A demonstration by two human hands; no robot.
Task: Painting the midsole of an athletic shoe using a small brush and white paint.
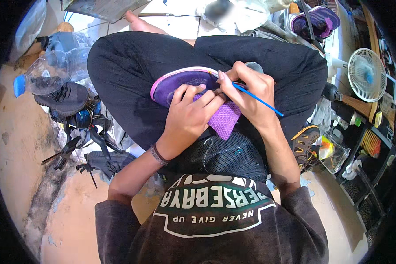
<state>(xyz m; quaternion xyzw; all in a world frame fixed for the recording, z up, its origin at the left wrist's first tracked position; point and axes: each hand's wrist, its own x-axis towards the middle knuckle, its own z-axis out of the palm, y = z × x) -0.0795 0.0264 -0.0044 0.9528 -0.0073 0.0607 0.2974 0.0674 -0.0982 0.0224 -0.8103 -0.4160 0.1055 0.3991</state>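
Note:
A purple shoe [162, 93] with a pink-and-white sole edge lies across my lap, its lilac mesh upper [224, 120] hanging toward me. My left hand [190, 110] is closed on the shoe, fingers curled over the mesh where it meets the dark purple inside. In the closed fingers of my right hand [250, 90] is a thin blue-handled tool [263, 104], perhaps a brush. Its back end points down to the right; its working end, by the shoe's far edge, is mostly hidden by my fingers.
Clear plastic bottles [48, 72] and dark shoes [66, 99] crowd the left, with clamps [66, 152] nearer. At the right are a white fan [367, 75], a black shoe with orange trim [305, 143] and a rack [354, 185]. Another purple shoe [316, 24] sits far right.

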